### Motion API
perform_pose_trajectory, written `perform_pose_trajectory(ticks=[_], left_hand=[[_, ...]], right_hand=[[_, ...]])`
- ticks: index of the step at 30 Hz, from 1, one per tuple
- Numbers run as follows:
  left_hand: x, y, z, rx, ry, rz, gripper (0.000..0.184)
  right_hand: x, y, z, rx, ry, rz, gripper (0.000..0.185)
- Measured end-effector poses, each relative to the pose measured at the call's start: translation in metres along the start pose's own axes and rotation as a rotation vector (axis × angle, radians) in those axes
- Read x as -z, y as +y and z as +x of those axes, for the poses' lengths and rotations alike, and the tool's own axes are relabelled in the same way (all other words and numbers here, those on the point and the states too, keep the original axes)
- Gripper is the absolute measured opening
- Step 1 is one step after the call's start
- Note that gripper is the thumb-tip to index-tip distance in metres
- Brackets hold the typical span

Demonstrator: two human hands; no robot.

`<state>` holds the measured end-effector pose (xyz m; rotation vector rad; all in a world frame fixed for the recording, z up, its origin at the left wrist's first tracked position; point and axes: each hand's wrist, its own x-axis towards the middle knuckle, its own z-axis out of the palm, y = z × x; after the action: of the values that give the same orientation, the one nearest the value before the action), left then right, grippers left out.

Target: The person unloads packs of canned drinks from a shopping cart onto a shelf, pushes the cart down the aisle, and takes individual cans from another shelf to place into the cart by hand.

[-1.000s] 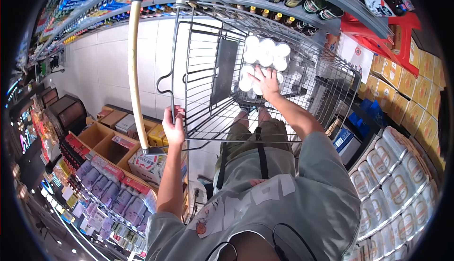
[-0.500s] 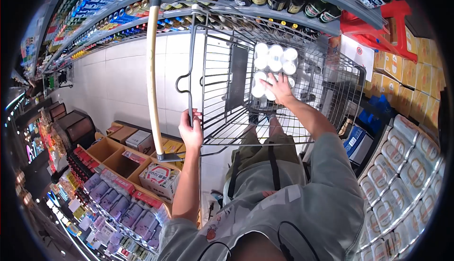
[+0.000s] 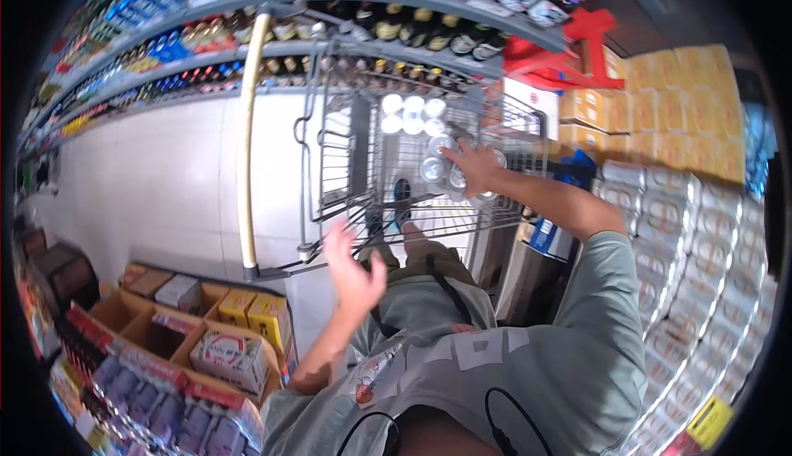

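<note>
My right hand (image 3: 477,167) grips a pack of cans (image 3: 433,169) from above, its fingers spread over the silvery can tops. The pack is tilted and sits apart from a second pack of cans (image 3: 412,115), whose tops look bright white in the wire shopping cart (image 3: 536,130). Part of the held pack is hidden by my hand. My left hand (image 3: 353,270), a little blurred, is raised beside the cart's near side with fingers apart and nothing in it. To its left is the cart's pale handle bar (image 3: 251,142).
Shelves of bottles (image 3: 421,27) run along the far side. A red plastic stand (image 3: 561,51) and stacked yellow cartons (image 3: 676,109) are at the right, above stacked packs of cans (image 3: 685,241). Cardboard bins (image 3: 165,332) stand at the lower left.
My right hand has shifted the near pack of cans rightward relative to the other pack and tilted it. My left hand has let go of the cart frame. The view has turned.
</note>
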<state>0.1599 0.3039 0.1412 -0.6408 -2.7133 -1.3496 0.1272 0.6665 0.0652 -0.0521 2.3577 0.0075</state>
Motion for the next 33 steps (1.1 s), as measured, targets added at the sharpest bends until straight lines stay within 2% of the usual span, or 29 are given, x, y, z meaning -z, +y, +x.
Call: perform_pose_trajectory(ticks=[1, 3, 5, 7, 9, 11, 12, 14, 15, 17, 19, 20, 23, 24, 25, 28, 31, 33], left_hand=[[-0.011, 0.019, -0.018, 0.076, -0.1, -0.319, 0.058], [-0.047, 0.041, -0.037, 0.616, -0.466, -1.007, 0.056], [-0.075, 0.051, -0.016, 1.361, -0.779, -1.673, 0.065], [-0.092, 0.093, 0.023, 1.529, -0.985, -1.858, 0.088], [-0.103, 0.151, 0.055, 1.42, -1.201, -1.842, 0.114], [-0.108, 0.21, 0.08, 1.333, -1.463, -1.991, 0.115], [-0.109, 0.237, 0.083, 1.315, -1.527, -1.946, 0.115], [-0.112, 0.289, 0.085, 0.811, -1.757, -1.842, 0.115], [-0.107, 0.321, 0.087, 0.798, -1.792, -1.807, 0.115], [-0.101, 0.388, 0.089, 1.094, -1.693, -1.664, 0.107], [-0.123, 0.432, 0.092, 0.864, -1.908, -1.714, 0.101], [-0.128, 0.456, 0.092, 0.858, -1.949, -1.696, 0.096], [-0.163, 0.518, 0.093, 0.993, -2.177, -1.571, 0.114], [-0.176, 0.536, 0.089, 0.974, -2.204, -1.56, 0.124], [-0.189, 0.553, 0.086, 0.951, -2.246, -1.539, 0.124], [-0.218, 0.585, 0.075, 1.058, -2.182, -1.468, 0.121], [-0.236, 0.6, 0.065, 1.056, -2.238, -1.475, 0.117], [-0.239, 0.61, 0.056, 1.077, -2.082, -1.354, 0.111]], right_hand=[[0.02, 0.002, -0.029, 0.001, 0.019, 0.002, 0.131], [0.055, 0.008, -0.087, -0.063, 0.067, 0.009, 0.131], [0.081, 0.014, -0.151, -0.056, 0.232, -0.083, 0.129], [0.117, 0.016, -0.223, -0.094, 0.273, 0.01, 0.129], [0.136, 0.017, -0.296, -0.147, 0.398, -0.033, 0.126], [0.151, 0.012, -0.363, -0.248, 0.428, -0.019, 0.125], [0.157, 0.01, -0.394, -0.277, 0.439, -0.02, 0.123], [0.159, 0.012, -0.452, -0.351, 0.506, -0.107, 0.122], [0.159, 0.012, -0.478, -0.377, 0.54, -0.199, 0.122], [0.159, 0.019, -0.524, -0.524, 0.512, -0.148, 0.125], [0.147, 0.039, -0.567, -0.621, 0.576, -0.074, 0.125], [0.144, 0.044, -0.588, -0.694, 0.584, -0.045, 0.124], [0.119, 0.084, -0.642, -0.761, 0.744, -0.002, 0.122], [0.11, 0.095, -0.654, -0.82, 0.768, -0.021, 0.121], [0.102, 0.111, -0.667, -0.823, 0.77, -0.001, 0.117], [0.081, 0.148, -0.692, -0.889, 0.732, 0.13, 0.114], [0.051, 0.181, -0.702, -0.791, 0.832, 0.143, 0.117], [0.043, 0.194, -0.704, -0.802, 0.751, 0.36, 0.115]])
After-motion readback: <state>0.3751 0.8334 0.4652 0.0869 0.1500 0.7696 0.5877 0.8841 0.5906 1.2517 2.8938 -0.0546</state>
